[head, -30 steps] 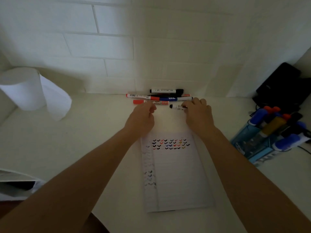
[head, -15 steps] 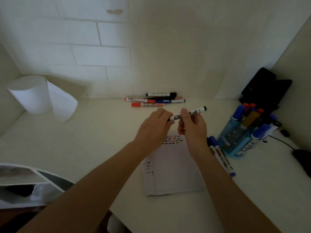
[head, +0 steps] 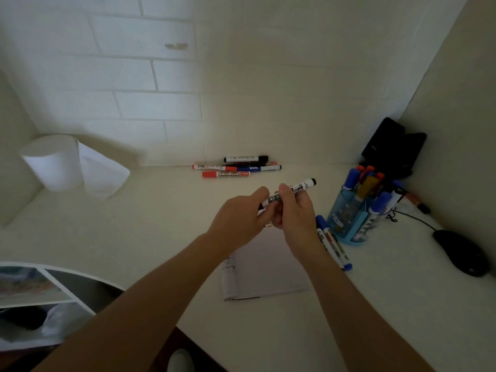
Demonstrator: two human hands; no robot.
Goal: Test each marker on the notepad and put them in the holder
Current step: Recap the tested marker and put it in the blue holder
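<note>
A translucent blue plastic holder (head: 343,218), boxy with rounded corners, is seen on the right of the counter (head: 161,224). It is filled with markers standing tilted at several angles; blue and orange-red caps stick out of the top, and one yellowish barrel shows among them. Two blue-capped markers (head: 331,245) are laid flat just beside the holder's foot, between it and the notepad (head: 268,269).

A white-barrelled marker (head: 303,187), black at both ends and printed with black lettering, is held in the air above the notepad's far edge, slanted with its upper end towards the holder. Its lower end is gripped by the curled fingers of the left hand (head: 239,218); its middle is pinched between thumb and fingers of the right hand (head: 295,213). Whether the cap is on cannot be told.

The notepad is a pale ruled sheet lying flat, with small marks along its left margin. A pile (head: 226,174) of slim markers, red, blue and black, is lined up against the tiled wall. A white paper roll (head: 53,162), a smooth black mouse (head: 461,253) and a dark case (head: 391,149) in the corner are also on the counter.
</note>
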